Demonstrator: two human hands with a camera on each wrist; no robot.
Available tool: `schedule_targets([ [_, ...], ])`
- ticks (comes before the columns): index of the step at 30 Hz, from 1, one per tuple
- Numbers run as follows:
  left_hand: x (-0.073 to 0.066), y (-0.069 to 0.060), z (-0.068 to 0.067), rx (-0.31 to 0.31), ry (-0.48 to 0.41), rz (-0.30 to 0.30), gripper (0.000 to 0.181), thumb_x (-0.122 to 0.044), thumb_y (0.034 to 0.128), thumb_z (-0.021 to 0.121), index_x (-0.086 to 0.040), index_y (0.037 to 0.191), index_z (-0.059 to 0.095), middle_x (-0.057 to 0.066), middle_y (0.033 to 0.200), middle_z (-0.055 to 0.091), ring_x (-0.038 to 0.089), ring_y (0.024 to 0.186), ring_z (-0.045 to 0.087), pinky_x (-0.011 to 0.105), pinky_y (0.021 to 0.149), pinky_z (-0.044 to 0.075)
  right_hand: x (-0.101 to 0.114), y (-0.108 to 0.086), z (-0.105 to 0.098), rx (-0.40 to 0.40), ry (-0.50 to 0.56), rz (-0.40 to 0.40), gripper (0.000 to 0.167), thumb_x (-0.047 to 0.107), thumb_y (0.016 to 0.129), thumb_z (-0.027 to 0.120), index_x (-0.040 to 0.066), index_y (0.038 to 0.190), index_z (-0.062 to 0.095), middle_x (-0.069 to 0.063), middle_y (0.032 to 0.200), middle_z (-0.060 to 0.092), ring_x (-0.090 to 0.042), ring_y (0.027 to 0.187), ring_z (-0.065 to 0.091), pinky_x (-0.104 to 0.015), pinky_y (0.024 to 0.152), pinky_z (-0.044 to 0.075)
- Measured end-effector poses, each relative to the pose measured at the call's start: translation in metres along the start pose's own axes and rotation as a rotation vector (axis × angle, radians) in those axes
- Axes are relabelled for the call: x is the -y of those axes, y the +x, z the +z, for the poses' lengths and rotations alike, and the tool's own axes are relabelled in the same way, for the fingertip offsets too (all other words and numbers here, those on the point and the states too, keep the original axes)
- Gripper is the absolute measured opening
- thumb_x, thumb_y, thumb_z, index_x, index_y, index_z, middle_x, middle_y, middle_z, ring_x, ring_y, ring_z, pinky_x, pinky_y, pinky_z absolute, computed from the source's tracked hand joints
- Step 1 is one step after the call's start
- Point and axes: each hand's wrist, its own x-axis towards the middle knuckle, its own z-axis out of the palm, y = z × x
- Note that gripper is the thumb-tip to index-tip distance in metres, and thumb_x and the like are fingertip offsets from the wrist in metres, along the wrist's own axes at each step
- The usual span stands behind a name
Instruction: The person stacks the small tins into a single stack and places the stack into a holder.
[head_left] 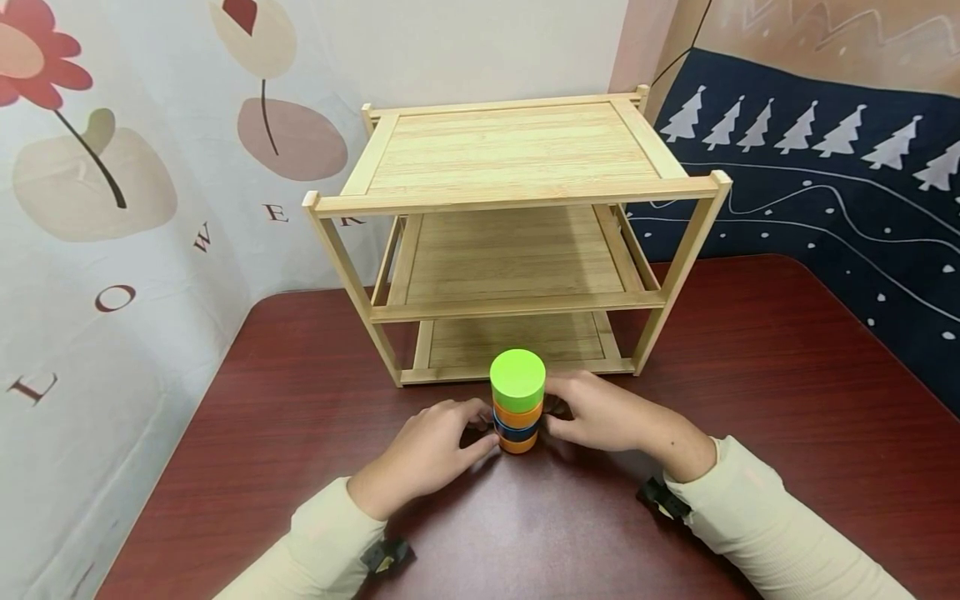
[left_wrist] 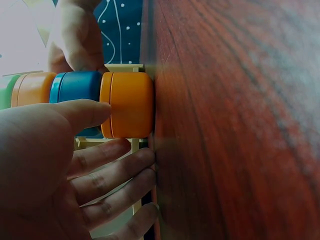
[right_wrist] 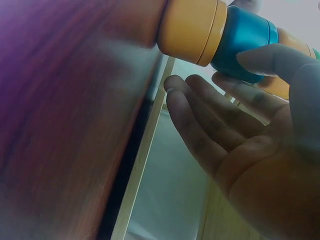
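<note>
A stack of small round lidded jars stands upright on the table, in front of a wooden rack. From the top down, it has a green jar (head_left: 517,377), an orange jar (head_left: 519,417), a blue jar (left_wrist: 77,87) and another orange jar (left_wrist: 132,105) at the bottom. My left hand (head_left: 431,446) is at the left of the stack, thumb against the lower jars and fingers loosely extended. On the other side is my right hand (head_left: 603,412); in the right wrist view its thumb lies over the blue jar (right_wrist: 245,42), with the other fingers spread and slightly bent.
The light wooden rack (head_left: 517,196) with stacked shelves stands close behind the jars on the dark red table (head_left: 300,358). A pale patterned cloth (head_left: 195,183) hangs on the left, and a navy cloth with white trees (head_left: 810,192) on the right.
</note>
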Motion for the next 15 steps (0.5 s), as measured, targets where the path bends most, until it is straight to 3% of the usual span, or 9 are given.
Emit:
schedule_targets([
  [15,-0.0005,-0.0001,-0.0005,0.0,-0.002,0.0,0.028,-0.041,0.0925,0.069,-0.018,0.11,0.069,-0.007,0.102,0.074,0.016,0.101,0.068,0.043,0.085,0.054,-0.002,0.0019,0.0013,0.024,0.053,-0.019,0.036,0.01,0.084,0.068,0.015,0.119,0.064,0.008,0.109,0.067,-0.007,0.098,0.061,-0.036,0.089,0.054],
])
